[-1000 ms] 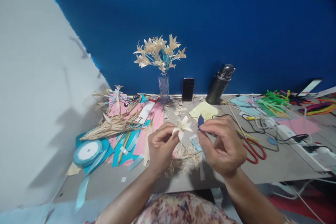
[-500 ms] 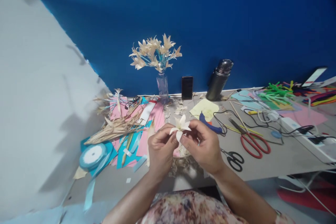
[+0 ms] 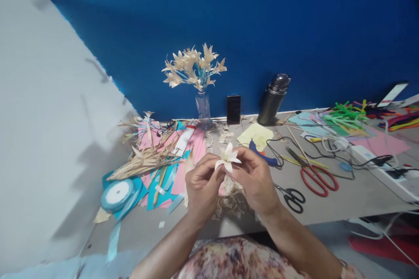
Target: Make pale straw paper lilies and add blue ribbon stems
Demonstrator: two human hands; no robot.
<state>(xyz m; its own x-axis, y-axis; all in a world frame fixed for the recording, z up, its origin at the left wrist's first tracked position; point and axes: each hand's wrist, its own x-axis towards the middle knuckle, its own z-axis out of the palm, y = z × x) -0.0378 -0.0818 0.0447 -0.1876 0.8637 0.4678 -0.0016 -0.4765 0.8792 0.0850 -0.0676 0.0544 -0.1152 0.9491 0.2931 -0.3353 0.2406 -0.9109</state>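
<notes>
A cream, pointed-petalled artificial flower (image 3: pixel 228 158) is held between both hands above the table's near middle, its face tipped toward me. My left hand (image 3: pixel 203 183) pinches it from the left with thumb and forefinger. From the right, my right hand (image 3: pixel 257 178) has its fingers closed at the petals; its thumb lies below them. The flower's underside is hidden by my fingers. Beneath my hands lies a heap of pale dried husk scraps (image 3: pixel 231 202). Behind, similar flowers (image 3: pixel 196 63) on blue stems stand in a clear bottle (image 3: pixel 203 109).
Left are blue ribbon (image 3: pixel 118 195), dried husks (image 3: pixel 144 163) and coloured paper. Right are a blue glue gun (image 3: pixel 262 154), red-handled scissors (image 3: pixel 319 178), black scissors (image 3: pixel 294 199), cords and a power strip (image 3: pixel 376 172). A phone (image 3: pixel 233 110) and dark flask (image 3: pixel 274 100) stand along the wall.
The flower has turned slightly and shifted a little to the right between my fingers. My right thumb has moved off the lower petal. Both hands still hold the flower.
</notes>
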